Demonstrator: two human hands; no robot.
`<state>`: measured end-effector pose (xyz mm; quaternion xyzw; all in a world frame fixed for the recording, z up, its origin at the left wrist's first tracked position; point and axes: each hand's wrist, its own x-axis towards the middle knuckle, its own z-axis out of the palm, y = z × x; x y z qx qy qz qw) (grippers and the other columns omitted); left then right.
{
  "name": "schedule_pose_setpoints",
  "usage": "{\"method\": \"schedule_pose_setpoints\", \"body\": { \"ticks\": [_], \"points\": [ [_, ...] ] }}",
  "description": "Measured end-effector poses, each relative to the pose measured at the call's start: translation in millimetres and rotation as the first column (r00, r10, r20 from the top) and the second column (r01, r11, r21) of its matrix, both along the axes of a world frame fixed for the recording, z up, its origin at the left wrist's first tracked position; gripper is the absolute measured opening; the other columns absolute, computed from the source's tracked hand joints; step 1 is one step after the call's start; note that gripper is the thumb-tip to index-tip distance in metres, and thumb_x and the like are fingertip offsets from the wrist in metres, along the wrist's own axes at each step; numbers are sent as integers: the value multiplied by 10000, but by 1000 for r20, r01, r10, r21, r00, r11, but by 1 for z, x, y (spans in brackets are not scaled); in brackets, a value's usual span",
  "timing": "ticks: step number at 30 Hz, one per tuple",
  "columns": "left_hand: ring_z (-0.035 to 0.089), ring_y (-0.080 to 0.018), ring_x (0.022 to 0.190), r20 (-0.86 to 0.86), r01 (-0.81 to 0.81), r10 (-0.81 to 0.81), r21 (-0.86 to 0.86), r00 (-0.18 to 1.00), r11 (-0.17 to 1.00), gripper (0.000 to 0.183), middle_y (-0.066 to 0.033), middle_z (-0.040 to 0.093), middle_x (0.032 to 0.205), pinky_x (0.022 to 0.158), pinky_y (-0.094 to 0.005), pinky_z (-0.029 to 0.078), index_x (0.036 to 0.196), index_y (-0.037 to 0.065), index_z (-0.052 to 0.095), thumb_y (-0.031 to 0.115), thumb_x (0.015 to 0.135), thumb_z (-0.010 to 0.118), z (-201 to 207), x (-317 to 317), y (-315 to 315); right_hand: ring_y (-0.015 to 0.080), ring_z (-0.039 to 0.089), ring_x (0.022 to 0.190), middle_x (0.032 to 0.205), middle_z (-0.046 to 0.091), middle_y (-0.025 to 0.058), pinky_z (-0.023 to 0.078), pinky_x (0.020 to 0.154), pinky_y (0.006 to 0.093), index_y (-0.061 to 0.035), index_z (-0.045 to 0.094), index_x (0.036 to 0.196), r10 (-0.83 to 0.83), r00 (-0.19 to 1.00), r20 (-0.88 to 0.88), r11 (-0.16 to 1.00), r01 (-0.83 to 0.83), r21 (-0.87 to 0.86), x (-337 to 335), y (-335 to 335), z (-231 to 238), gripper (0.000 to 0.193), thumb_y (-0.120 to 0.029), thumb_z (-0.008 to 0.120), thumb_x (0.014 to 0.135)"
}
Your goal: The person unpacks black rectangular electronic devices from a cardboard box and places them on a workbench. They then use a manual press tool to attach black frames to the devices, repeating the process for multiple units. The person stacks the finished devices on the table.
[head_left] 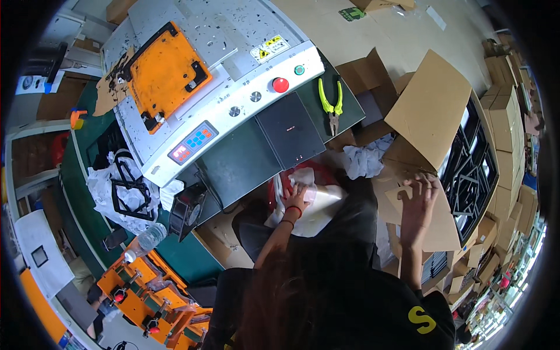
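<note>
My left hand (296, 201) has red and dark bands at its wrist. It rests with fingers apart on white and clear plastic wrapping (321, 213) in my lap, and a red bag (272, 195) shows beneath. My right hand (420, 201) is raised beside an open cardboard box (429, 108), its fingers bent and apart with nothing visible in them. Black plastic frames (469, 169) fill that box. Ahead of my left hand, a flat black panel (290, 131) lies at the bench's front edge. Yellow-handled pliers (331, 108) are to its right.
A white machine (227, 87) with an orange plate (166, 73), red button and keypad takes up the bench (245, 160). Left of me are wrapped black frames (131, 195), a clear bottle (149, 238) and an orange fixture (143, 291). Stacked cartons (504, 128) line the right side.
</note>
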<state>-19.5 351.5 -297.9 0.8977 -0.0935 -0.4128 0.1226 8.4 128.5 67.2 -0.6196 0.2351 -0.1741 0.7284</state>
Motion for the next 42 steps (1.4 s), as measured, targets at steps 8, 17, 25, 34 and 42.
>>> {"method": "schedule_pose_setpoints", "body": {
  "ticks": [8,17,25,34,42],
  "points": [
    [328,-341,1311,99,124,-115,-92,988,988,744,-42,352,1429,1020,-510,351,1330,330,432,412,672,771,-35,-39,45,215,476,1037,1158,417,118,442,785,334,-63,318,1248,-71,996,-61,882,34,-470,-9,-21,4,336,-88,448,939],
    [402,-345,1241,174,128,-51,-463,983,877,326,-163,415,1346,1030,-393,361,1151,89,576,120,827,592,-96,-12,55,174,559,909,1001,545,86,455,740,283,-26,531,1055,-557,825,98,123,198,-972,-110,-198,18,174,-1,524,882],
    [396,-391,1248,231,232,-113,-594,966,771,416,-218,414,1339,1040,-421,355,1191,22,539,67,779,576,-65,37,57,308,605,816,920,631,174,474,720,388,-22,604,1012,-466,845,-262,200,-187,-962,-118,-223,-40,371,-295,725,792],
    [572,-201,996,-821,-859,479,-458,310,-228,493,-72,615,1103,933,-309,406,1238,117,544,446,872,563,-101,67,80,211,650,767,862,665,143,495,682,316,-6,611,1046,-540,841,-34,125,40,-991,-137,-240,-53,248,-168,647,862],
    [505,-296,1187,-30,-362,365,-214,931,907,632,-160,548,1282,1007,-406,371,1282,57,519,537,879,439,-180,48,83,151,560,872,1020,591,100,455,779,275,-1,527,1171,-427,832,355,78,424,-902,-129,-204,-4,263,-138,544,947]
  ]
}}
